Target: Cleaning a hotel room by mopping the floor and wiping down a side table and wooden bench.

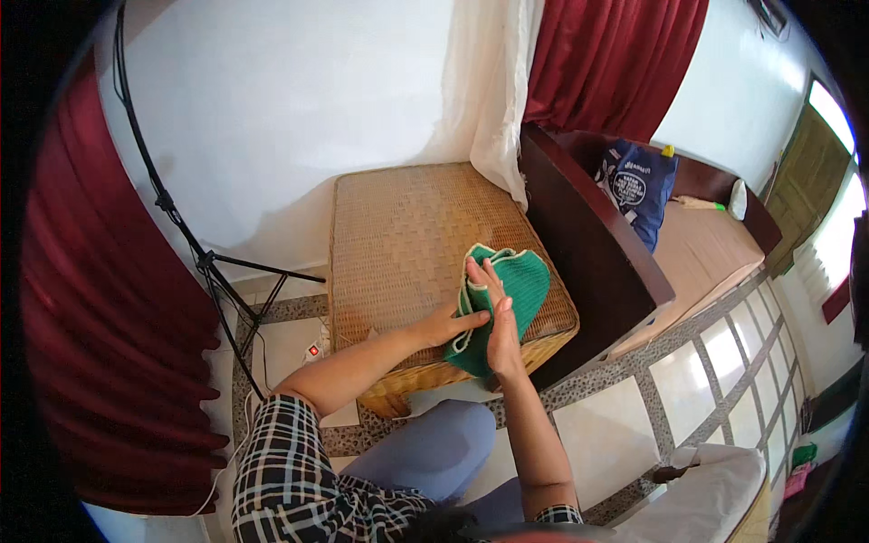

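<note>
A green ribbed cloth (531,282) with a cream stitched edge is bunched and folded between my two hands, over the front right corner of a woven rattan table (394,237). My left hand (451,326) reaches in from the left, its thumb laid across a fold and its fingers pointing up along the cloth. Against the cloth's near side rests my right hand (504,339), upright, with the thumb on top. Part of its fingers cannot be made out. The lower end of the cloth hangs by the table's front edge.
A black tripod stand (214,261) rises at the left beside a red curtain (122,326). A power strip with a red light (313,351) lies on the floor. To the right stands a dark wooden sofa (590,251) bearing a blue bag (641,193). A white-covered object (699,492) is at lower right.
</note>
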A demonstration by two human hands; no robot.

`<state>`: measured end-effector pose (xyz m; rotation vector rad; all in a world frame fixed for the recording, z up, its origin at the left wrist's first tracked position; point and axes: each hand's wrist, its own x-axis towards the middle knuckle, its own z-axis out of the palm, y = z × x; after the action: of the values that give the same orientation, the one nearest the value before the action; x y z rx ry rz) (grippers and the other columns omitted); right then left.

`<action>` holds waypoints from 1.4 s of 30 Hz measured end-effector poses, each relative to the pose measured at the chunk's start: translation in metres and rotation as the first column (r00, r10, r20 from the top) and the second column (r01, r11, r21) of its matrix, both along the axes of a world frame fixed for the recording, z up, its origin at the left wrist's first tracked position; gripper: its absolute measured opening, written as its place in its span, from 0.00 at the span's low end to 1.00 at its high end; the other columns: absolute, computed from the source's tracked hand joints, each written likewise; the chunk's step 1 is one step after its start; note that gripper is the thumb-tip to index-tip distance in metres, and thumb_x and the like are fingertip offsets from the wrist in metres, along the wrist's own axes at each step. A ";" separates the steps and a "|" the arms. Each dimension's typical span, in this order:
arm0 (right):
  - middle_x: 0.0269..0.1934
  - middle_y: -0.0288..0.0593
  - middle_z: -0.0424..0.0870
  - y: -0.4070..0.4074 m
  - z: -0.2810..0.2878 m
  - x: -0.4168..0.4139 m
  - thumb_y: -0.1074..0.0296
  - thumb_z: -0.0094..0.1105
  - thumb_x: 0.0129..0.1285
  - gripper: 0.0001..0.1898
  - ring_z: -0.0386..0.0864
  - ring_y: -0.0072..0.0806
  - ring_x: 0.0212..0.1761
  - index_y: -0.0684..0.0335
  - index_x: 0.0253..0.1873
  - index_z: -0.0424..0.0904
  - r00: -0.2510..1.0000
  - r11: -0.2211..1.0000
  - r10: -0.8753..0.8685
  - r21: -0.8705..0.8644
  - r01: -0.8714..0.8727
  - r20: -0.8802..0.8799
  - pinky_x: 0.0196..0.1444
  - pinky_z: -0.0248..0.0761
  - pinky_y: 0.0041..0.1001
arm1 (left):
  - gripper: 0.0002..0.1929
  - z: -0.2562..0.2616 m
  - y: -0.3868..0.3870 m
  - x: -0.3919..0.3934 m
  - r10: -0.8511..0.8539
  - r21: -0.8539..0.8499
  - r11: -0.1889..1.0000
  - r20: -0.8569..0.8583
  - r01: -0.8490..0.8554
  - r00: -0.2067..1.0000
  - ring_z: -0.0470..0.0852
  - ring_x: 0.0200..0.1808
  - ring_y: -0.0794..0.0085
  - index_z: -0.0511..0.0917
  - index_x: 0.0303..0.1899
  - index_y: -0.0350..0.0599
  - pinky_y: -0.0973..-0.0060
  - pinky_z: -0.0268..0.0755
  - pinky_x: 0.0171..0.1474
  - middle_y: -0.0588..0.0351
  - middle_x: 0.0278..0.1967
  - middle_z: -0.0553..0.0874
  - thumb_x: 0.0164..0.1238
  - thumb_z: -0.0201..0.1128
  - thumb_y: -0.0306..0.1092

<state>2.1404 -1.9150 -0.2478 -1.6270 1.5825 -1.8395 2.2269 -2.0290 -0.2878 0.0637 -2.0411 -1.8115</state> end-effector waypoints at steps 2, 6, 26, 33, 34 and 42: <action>0.74 0.50 0.64 -0.009 0.015 0.002 0.36 0.14 0.77 0.41 0.50 0.43 0.80 0.66 0.73 0.64 0.995 0.996 0.084 0.007 -0.085 0.045 0.79 0.38 0.41 | 0.28 -0.003 -0.003 -0.002 -0.089 0.438 0.896 0.010 0.076 0.996 0.76 0.61 0.66 0.69 0.67 0.39 0.68 0.68 0.64 0.53 0.61 0.78 0.73 0.63 0.44; 0.74 0.51 0.63 -0.032 0.022 -0.002 0.36 0.19 0.77 0.41 0.55 0.41 0.79 0.68 0.74 0.63 0.975 0.988 0.140 -0.097 -0.124 0.175 0.78 0.43 0.37 | 0.24 -0.020 -0.019 -0.021 0.259 0.252 0.926 0.122 -0.282 0.958 0.80 0.57 0.64 0.69 0.67 0.41 0.68 0.72 0.60 0.51 0.55 0.82 0.74 0.58 0.35; 0.68 0.54 0.73 -0.087 -0.052 -0.011 0.58 0.56 0.69 0.22 0.64 0.51 0.72 0.63 0.62 0.77 0.681 0.711 -0.338 0.298 0.637 -0.649 0.73 0.55 0.48 | 0.22 -0.157 -0.119 0.215 0.865 -0.033 0.309 0.426 -0.950 0.266 0.80 0.49 0.61 0.68 0.63 0.33 0.64 0.72 0.53 0.46 0.51 0.79 0.72 0.56 0.32; 0.67 0.54 0.73 -0.065 -0.051 -0.041 0.59 0.57 0.68 0.21 0.65 0.52 0.71 0.62 0.62 0.77 0.617 0.650 -0.356 0.289 0.703 -0.702 0.72 0.56 0.49 | 0.25 -0.138 -0.017 0.209 0.818 0.142 0.557 0.077 -0.818 0.571 0.65 0.70 0.62 0.63 0.69 0.36 0.64 0.60 0.70 0.47 0.69 0.63 0.76 0.53 0.35; 0.67 0.54 0.73 -0.063 -0.050 -0.043 0.59 0.57 0.68 0.21 0.65 0.52 0.71 0.62 0.62 0.77 0.615 0.644 -0.353 0.294 0.707 -0.706 0.72 0.56 0.49 | 0.30 -0.126 -0.022 0.212 0.717 0.263 0.664 0.044 -0.700 0.696 0.60 0.73 0.59 0.58 0.72 0.37 0.62 0.55 0.73 0.46 0.72 0.58 0.76 0.53 0.43; 0.67 0.55 0.73 -0.067 -0.048 -0.042 0.58 0.55 0.70 0.22 0.65 0.54 0.71 0.63 0.63 0.75 0.579 0.648 -0.346 0.258 0.716 -0.739 0.72 0.57 0.49 | 0.44 -0.110 -0.163 0.133 0.708 0.175 0.678 0.107 -0.714 0.698 0.46 0.79 0.49 0.45 0.78 0.42 0.56 0.37 0.78 0.43 0.78 0.50 0.75 0.46 0.65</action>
<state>2.0987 -1.9818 -0.2958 -1.6364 2.8796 -0.7843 2.3596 -2.1920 -0.3975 0.8390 -1.4948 -1.4741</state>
